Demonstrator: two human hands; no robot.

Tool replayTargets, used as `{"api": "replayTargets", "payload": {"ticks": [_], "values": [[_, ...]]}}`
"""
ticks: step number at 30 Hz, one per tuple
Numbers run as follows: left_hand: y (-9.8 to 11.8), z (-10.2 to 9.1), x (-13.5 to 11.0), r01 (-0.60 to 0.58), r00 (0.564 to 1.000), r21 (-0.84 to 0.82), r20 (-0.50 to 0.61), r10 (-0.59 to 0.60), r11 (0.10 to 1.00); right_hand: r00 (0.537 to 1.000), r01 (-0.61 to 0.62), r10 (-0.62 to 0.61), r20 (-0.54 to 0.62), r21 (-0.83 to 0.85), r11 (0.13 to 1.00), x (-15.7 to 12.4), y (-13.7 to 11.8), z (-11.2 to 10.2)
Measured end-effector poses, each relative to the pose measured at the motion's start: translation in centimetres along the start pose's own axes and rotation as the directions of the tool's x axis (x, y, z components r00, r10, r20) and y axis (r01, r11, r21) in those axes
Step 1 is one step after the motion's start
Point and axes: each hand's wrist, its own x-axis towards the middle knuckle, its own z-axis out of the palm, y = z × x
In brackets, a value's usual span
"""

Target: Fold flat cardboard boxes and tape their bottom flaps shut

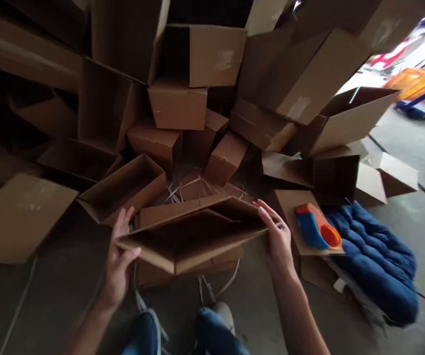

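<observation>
A partly flattened cardboard box (197, 246) hangs between my two hands, its open side facing up toward me. At its left corner, my left hand (118, 261) grips the edge with the thumb on the near side. My right hand (277, 231) pinches the right corner, fingers along the far edge. Beneath it lies a stack of flat cardboard (153, 273) with white strapping (230, 278) loose around it, just in front of my feet.
Open and closed cardboard boxes (177, 106) are heaped ahead and to the left. On the right, an orange and blue tape dispenser (318, 227) rests on a box beside a dark blue quilted jacket (375, 261). Orange material (419, 84) shows at far right.
</observation>
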Motion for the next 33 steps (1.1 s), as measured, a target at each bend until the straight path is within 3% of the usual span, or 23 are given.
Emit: {"api": "replayTargets", "payload": {"ticks": [4,8,10,13,15,18,20,23,26,29,31,33], "values": [[1.1,-0.1,-0.6,0.047,0.998,-0.017,0.042,-0.046,0.999,0.988,0.01,-0.017,0.157,0.046,0.999,-1.0,-0.7,0.3],[2.2,0.0,-0.1,0.044,0.986,0.027,0.159,-0.048,0.999,0.936,-0.017,0.029,0.352,-0.04,0.999,-2.5,-0.8,0.7],[2.5,0.1,0.6,0.036,0.986,-0.001,0.162,-0.035,0.999,0.928,-0.05,0.067,0.366,-0.055,0.997,-2.9,-0.8,0.6],[2.3,0.0,1.7,0.121,0.988,-0.176,0.116,-0.102,0.977,0.918,-0.158,0.169,0.358,-0.06,0.986,-2.6,-0.7,-0.1],[1.7,-0.2,2.4,0.191,0.981,-0.279,0.093,-0.171,0.941,0.925,-0.12,0.158,0.344,-0.129,0.984,-1.9,-0.5,-0.8],[0.5,-0.7,3.0,0.259,0.966,-0.304,0.062,-0.252,0.917,0.916,-0.047,0.14,0.376,-0.245,0.968,-0.8,0.2,-1.5],[-0.3,-1.1,3.2,0.285,0.957,-0.29,0.032,-0.289,0.913,0.886,-0.095,0.197,0.419,-0.25,0.963,-0.1,0.9,-1.5],[-1.4,-1.8,3.5,0.315,0.945,-0.307,0.013,-0.327,0.898,0.823,-0.192,0.23,0.519,-0.127,0.973,1.0,2.5,-1.1],[-2.6,-2.6,3.9,0.368,0.929,-0.3,0.071,-0.364,0.88,0.725,-0.268,0.217,0.654,-0.022,0.963,1.7,4.2,-0.4],[-3.6,-3.5,4.3,0.424,0.905,-0.264,0.14,-0.401,0.866,0.646,-0.307,0.232,0.727,-0.03,0.951,2.0,4.8,0.3],[-4.0,-4.0,4.5,0.439,0.897,-0.237,0.17,-0.408,0.867,0.643,-0.274,0.216,0.735,-0.043,0.961,2.0,4.7,0.9],[-4.3,-4.3,4.6,0.429,0.898,-0.199,0.198,-0.393,0.881,0.671,-0.165,0.196,0.715,-0.114,0.98,2.0,4.3,1.7]]}}
